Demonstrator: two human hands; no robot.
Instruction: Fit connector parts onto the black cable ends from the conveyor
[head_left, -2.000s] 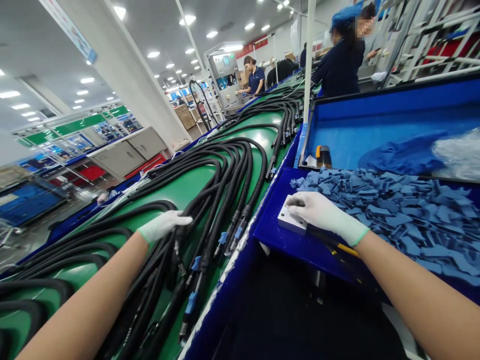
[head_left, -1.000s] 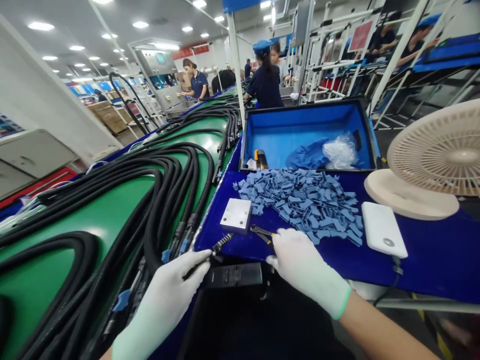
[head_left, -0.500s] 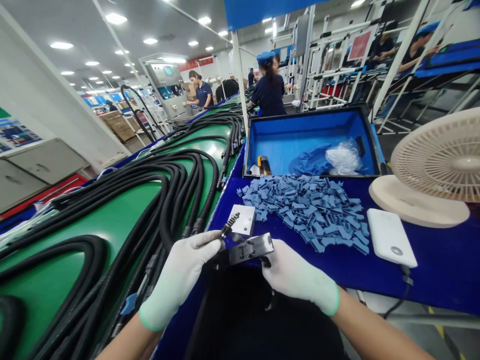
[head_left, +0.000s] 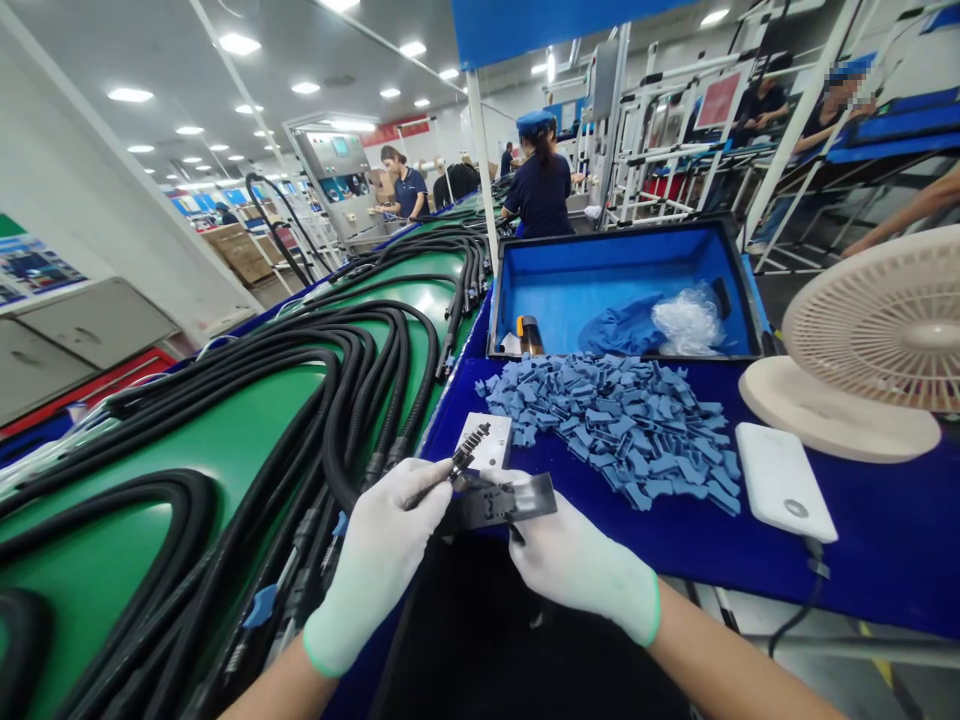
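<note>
Both my hands wear white gloves. Between thumb and fingers, my left hand (head_left: 386,545) pinches a dark ribbed connector end (head_left: 471,448), its tip pointing up and to the right. My right hand (head_left: 577,560) is closed on a black plastic housing (head_left: 499,503) with small cut-outs, which lies across in front of the fingers. Part of the housing and the lower end of the connector are hidden by the gloves. Just beyond sits a white block (head_left: 501,430) on the blue table. A heap of small blue plastic clips (head_left: 622,425) lies farther right.
Black corrugated hoses (head_left: 330,400) run along the green belt (head_left: 262,420) on the left. A blue bin (head_left: 600,270) stands behind the clips. To the right are a white power bank (head_left: 784,480) and a beige fan (head_left: 885,320). Other people work farther off.
My left hand has shifted right and slightly up with the connector. My right hand has moved left, turning the housing a little. Another person's arm has appeared at the right edge.
</note>
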